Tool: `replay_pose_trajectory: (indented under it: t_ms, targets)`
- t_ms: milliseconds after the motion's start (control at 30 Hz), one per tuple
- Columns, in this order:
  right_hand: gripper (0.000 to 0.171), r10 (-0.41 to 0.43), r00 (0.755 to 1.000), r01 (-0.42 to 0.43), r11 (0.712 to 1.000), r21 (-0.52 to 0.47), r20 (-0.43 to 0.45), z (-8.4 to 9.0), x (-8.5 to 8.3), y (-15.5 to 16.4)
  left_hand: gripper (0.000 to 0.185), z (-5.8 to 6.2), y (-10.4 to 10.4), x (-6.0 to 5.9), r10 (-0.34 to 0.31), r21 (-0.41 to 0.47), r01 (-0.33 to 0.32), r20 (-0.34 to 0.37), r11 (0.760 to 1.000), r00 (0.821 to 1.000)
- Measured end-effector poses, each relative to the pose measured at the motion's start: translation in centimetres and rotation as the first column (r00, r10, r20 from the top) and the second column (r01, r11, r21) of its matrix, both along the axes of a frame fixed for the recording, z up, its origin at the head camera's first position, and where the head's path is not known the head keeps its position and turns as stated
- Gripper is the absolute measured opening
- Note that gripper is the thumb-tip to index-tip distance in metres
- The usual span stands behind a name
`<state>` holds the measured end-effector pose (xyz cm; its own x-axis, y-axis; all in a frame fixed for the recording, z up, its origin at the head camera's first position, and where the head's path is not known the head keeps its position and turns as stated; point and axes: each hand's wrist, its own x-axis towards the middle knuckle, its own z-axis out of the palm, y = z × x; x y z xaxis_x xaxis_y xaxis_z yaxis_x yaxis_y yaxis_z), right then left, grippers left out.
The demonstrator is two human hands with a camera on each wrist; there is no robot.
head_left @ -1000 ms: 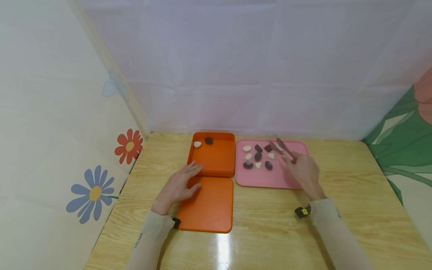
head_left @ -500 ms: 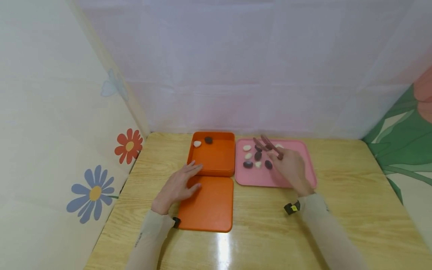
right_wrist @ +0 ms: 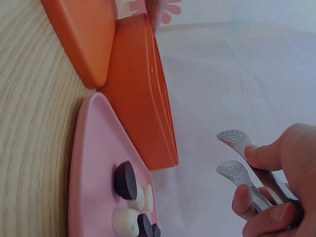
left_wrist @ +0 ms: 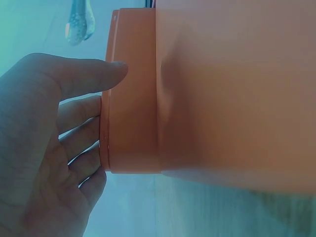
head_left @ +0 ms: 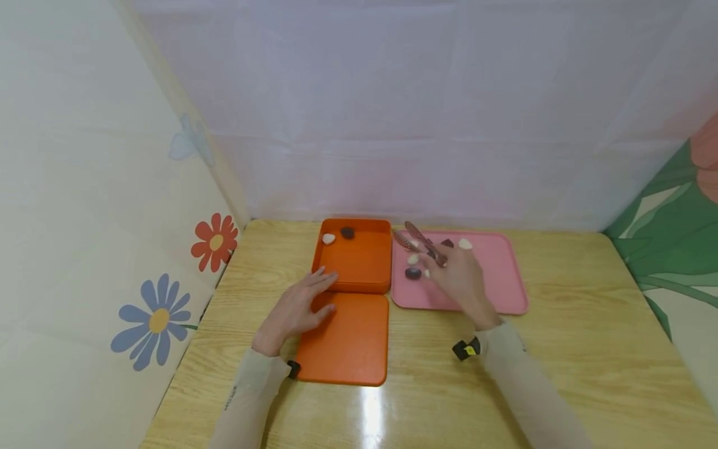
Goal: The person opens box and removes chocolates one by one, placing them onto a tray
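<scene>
My right hand (head_left: 457, 284) grips metal tongs (right_wrist: 261, 180) with perforated tips. The tips stand apart with nothing between them, above the back left of a pink tray (head_left: 505, 284). White pieces (head_left: 465, 244) and dark brown pieces (head_left: 413, 273), which look like chocolates, lie on that tray, partly hidden by hand and tongs. My left hand (head_left: 294, 315) rests its fingers at the near left rim of an orange box (head_left: 359, 288); the fingers are fairly straight. Inside the box, a white piece (head_left: 328, 238) and a dark piece (head_left: 348, 232) lie at the back left.
A flat orange lid (head_left: 350, 343) lies directly in front of the box, partly below my left hand. The wooden table (head_left: 437, 399) ends at a pale curtain (head_left: 359, 125) behind the tray and box. Flower-printed cloth hangs at both sides.
My right hand has carried the tongs leftward across the tray, from its middle to its back left. More of the tray's right side now shows. My left hand has stayed still.
</scene>
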<state>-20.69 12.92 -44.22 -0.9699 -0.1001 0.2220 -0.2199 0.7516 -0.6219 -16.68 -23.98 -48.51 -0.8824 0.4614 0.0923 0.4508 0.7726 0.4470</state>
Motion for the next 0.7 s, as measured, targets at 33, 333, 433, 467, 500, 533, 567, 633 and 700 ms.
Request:
replay_pose_trajectory:
  t_ms: [33,333,433,467,500,533,567,633,700]
  targets:
    - [0.046,0.007,1.000,-0.007,1.000,-0.012,-0.008,0.1,0.0,-0.3,0.067,0.0,0.0,0.0,0.001,0.000,-0.001,-0.002,1.000,1.000]
    - [0.051,0.026,1.000,-0.026,1.000,-0.012,-0.010,0.6,-0.3,-2.5,0.066,0.1,0.0,0.1,-0.006,0.005,0.006,-0.003,1.000,1.000]
    - [0.048,0.042,0.999,-0.042,0.999,-0.003,-0.001,0.6,-0.9,-3.2,0.066,0.1,0.0,0.1,-0.008,0.005,0.008,-0.003,1.000,1.000]
    - [0.047,0.045,0.999,-0.045,0.999,-0.005,0.005,0.6,-1.1,-3.5,0.067,0.1,0.0,0.1,-0.009,0.005,0.009,-0.003,1.000,1.000]
    - [0.047,0.047,0.999,-0.047,0.999,-0.010,0.015,0.7,-1.3,-3.7,0.067,0.1,0.1,0.1,-0.009,0.006,0.009,-0.003,1.000,1.000]
    - [0.047,0.050,0.998,-0.050,0.999,-0.010,0.028,0.6,-1.5,-3.9,0.067,0.1,0.1,0.1,-0.009,0.008,0.009,-0.003,1.000,1.000]
    - [0.047,0.050,0.998,-0.050,0.999,-0.006,0.034,0.6,-1.8,-4.1,0.067,0.1,0.1,0.1,-0.010,0.010,0.010,-0.002,1.000,1.000]
    - [0.048,0.053,0.997,-0.054,0.998,0.011,0.051,0.5,-2.1,-4.4,0.067,0.1,0.1,0.0,-0.010,0.009,0.010,-0.001,1.000,1.000]
    - [0.050,0.061,0.996,-0.062,0.998,0.020,0.067,0.4,-2.4,-4.7,0.067,0.2,0.1,0.0,-0.011,0.006,0.012,-0.003,1.000,1.000]
